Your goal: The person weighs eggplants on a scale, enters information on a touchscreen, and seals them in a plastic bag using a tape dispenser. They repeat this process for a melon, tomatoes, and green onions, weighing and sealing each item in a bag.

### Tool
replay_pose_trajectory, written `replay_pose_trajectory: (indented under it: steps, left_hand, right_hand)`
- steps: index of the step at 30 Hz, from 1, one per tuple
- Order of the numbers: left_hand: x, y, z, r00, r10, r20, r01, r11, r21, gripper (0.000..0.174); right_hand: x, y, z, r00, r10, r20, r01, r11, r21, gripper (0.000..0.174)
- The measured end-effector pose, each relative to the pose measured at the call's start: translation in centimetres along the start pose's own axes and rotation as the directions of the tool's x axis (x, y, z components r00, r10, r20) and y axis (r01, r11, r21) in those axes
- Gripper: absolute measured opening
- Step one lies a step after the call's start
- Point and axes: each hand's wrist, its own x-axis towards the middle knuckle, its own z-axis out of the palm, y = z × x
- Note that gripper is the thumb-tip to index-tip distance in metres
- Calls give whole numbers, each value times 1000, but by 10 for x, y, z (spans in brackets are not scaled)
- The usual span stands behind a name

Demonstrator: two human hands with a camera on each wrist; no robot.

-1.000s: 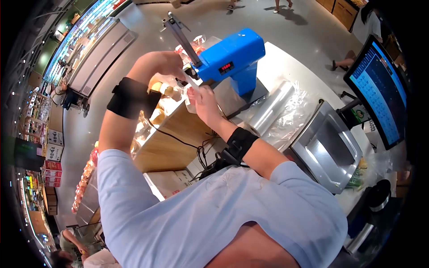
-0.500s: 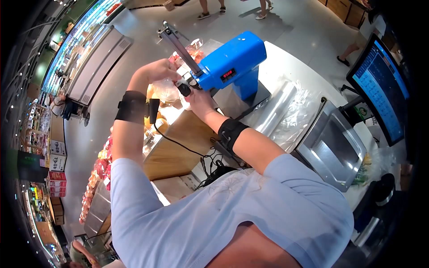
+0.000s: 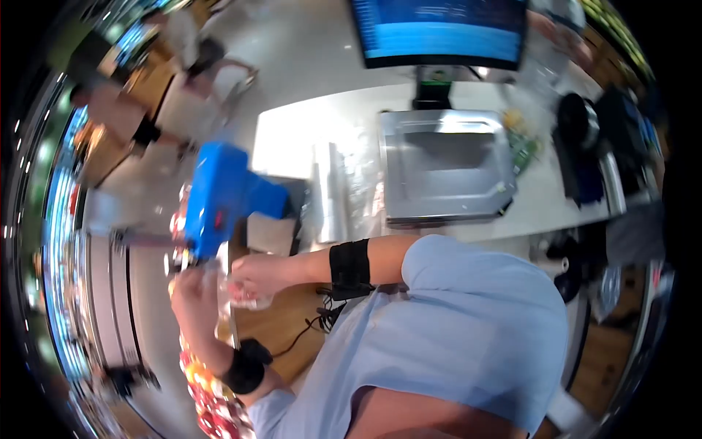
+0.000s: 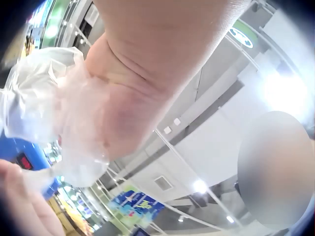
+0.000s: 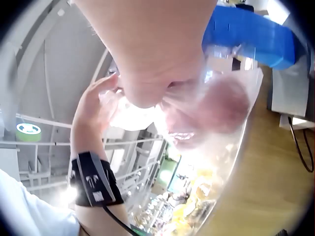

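In the head view both hands are close together at the front of a blue machine [image 3: 216, 192] with a red display. My left hand [image 3: 196, 294] is beside its front end, fingers bent over the clear plastic bag [image 4: 34, 98]. That bag drapes over much of the hand in the left wrist view. My right hand [image 3: 256, 276] grips the bag from the other side. Blurred reddish round fruit [image 5: 224, 103] shows through the plastic in the right wrist view. The right fingertips are mostly hidden behind the wrist there.
Right of the machine lie a clear film roll [image 3: 329, 194] and a steel-topped scale [image 3: 450, 164] on a white counter [image 3: 292, 135]. A monitor [image 3: 442, 33] stands behind. Black cables [image 3: 322, 322] run by the wooden panel. Packed fruit [image 3: 212, 399] lines the left. People walk beyond.
The head view has swung round, bringing the scale and monitor to the middle and the machine to the left. Both hands stay at the machine's front, with the bag between them.
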Motion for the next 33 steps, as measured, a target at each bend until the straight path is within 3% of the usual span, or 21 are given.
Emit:
replay_pose_trajectory:
  steps: [3, 5, 6, 8, 9, 10, 11, 12, 13, 14, 15, 17, 19, 20, 22, 23, 25, 27, 28, 30, 33]
  left_hand:
    - [0, 52, 13, 983, 177, 44, -153, 929, -339, 20]
    - [-2, 93, 25, 889, 456, -26, -381, 709, -593, 27]
    - [6, 118, 35, 768, 628, -124, -528, 512, -677, 35]
    - [-3, 193, 58, 915, 386, -118, -261, 344, -902, 41]
    - [16, 202, 82, 929, 366, -55, -184, 326, -927, 38]
    - [38, 210, 112, 938, 347, 9, -105, 310, -945, 36]
    - [53, 237, 131, 908, 420, 15, -181, 423, -888, 33]
    - [67, 268, 149, 874, 485, 27, -263, 520, -813, 29]
    - [73, 304, 173, 825, 565, 14, -338, 513, -789, 27]
    - [74, 344, 192, 769, 639, 6, -411, 501, -762, 25]
    - [68, 385, 204, 746, 656, 114, -336, 519, -786, 28]
    - [71, 458, 263, 650, 732, 206, -385, 551, -740, 38]
    - [66, 525, 328, 594, 753, 281, -373, 568, -733, 55]
    - [63, 554, 362, 585, 739, 333, -316, 586, -746, 59]
    - [53, 603, 383, 571, 691, 443, -297, 677, -673, 67]
    - [53, 621, 411, 566, 697, 440, -306, 673, -673, 67]
    - [52, 642, 479, 634, 741, 221, -406, 562, -720, 65]
    - [53, 659, 493, 702, 671, 240, -399, 649, -647, 64]
    - [53, 667, 496, 766, 590, 255, -380, 735, -561, 62]
    - [58, 680, 487, 732, 571, 370, -289, 753, -591, 56]
    - [65, 693, 517, 641, 617, 457, -402, 777, -485, 44]
  right_hand:
    - [-71, -51, -54, 963, -210, -168, 127, 905, -406, 23]
    - [-121, -80, -90, 955, -253, -153, 160, 877, -454, 24]
    - [-149, -92, -108, 948, -281, -150, 174, 852, -494, 23]
    - [-218, -138, -139, 933, -151, -326, -41, 857, -513, 20]
    - [-254, -149, -155, 882, -228, -412, -15, 861, -508, 18]
    - [-292, -161, -167, 802, -77, -592, -224, 880, -418, 14]
    - [-326, -192, -175, 670, -141, -729, -369, 789, -492, 14]
    - [-367, -186, -197, 659, -309, -686, -456, 561, -691, 15]
    - [-388, -219, -192, 334, 272, -903, -329, 931, 159, 17]
    - [-433, -206, -210, 264, -204, -943, -675, 659, -332, 20]
    - [-469, -199, -224, 113, -263, -958, -609, 744, -276, 22]
    - [-522, -220, -245, -179, -146, -973, -757, 653, 41, 26]
    - [-560, -218, -263, -283, -278, -918, -734, 678, 21, 30]
    - [-588, -207, -278, -288, -273, -918, -731, 681, 27, 30]
    - [-640, -179, -309, -233, -500, -834, -916, 401, 15, 33]
    - [-649, -179, -317, -238, -495, -836, -926, 374, 42, 34]
    - [-655, -180, -329, -196, -490, -849, -952, 304, 45, 33]
    - [-656, -186, -343, -169, -428, -888, -976, 195, 91, 30]
    - [-654, -187, -349, -167, -436, -884, -978, 186, 93, 30]
    - [-654, -192, -362, -206, -398, -894, -965, 236, 118, 30]
    - [-654, -202, -373, -209, -412, -887, -963, 242, 115, 29]
